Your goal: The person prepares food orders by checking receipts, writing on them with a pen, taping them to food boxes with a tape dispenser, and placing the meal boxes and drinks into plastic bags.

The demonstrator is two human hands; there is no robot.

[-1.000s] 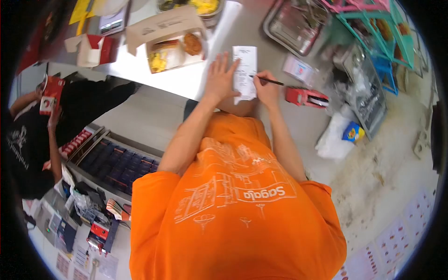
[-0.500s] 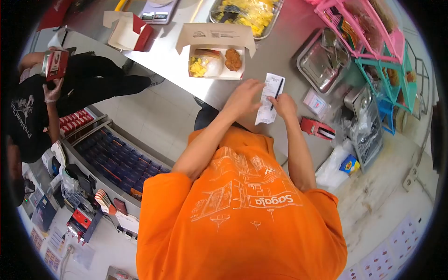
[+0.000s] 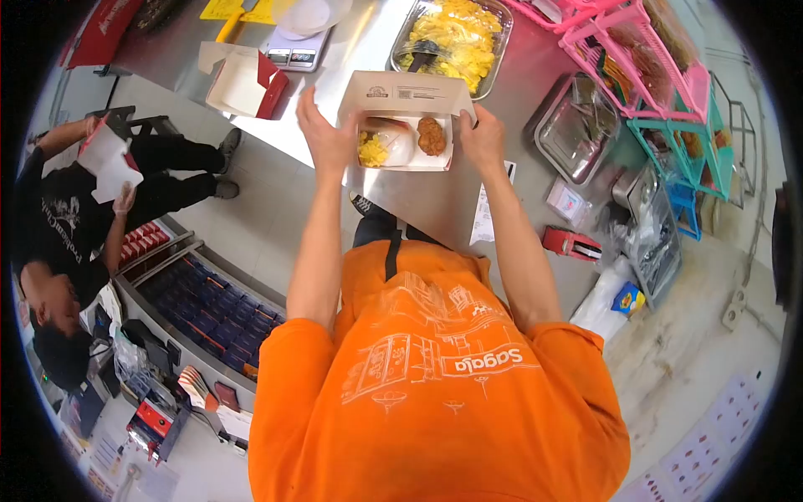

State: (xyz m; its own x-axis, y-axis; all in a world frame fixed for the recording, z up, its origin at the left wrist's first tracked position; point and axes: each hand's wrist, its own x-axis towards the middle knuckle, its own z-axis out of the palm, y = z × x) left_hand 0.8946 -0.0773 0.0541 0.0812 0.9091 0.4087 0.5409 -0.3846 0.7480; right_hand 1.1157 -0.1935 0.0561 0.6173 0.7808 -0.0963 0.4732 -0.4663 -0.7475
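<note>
1. Meal box [image 3: 410, 99]: at 12 o'clock of view, standing open, containing a browned fried piece [image 3: 431, 136].
2. Left hand [image 3: 329, 135]: at the box's 9 o'clock, fingers spread wide; contact cannot be told.
3. Right hand [image 3: 483, 140]: at its 3 o'clock, against the flap [image 3: 462, 100]; grip cannot be told.
4. Receipt [image 3: 483, 221]: between its 4 and 5 o'clock.

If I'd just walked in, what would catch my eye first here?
Probably the bright orange shirt, filling the lower middle. Next, perhaps, the open food box above it, between the left hand and right hand, then the yellow food near the top.
</note>
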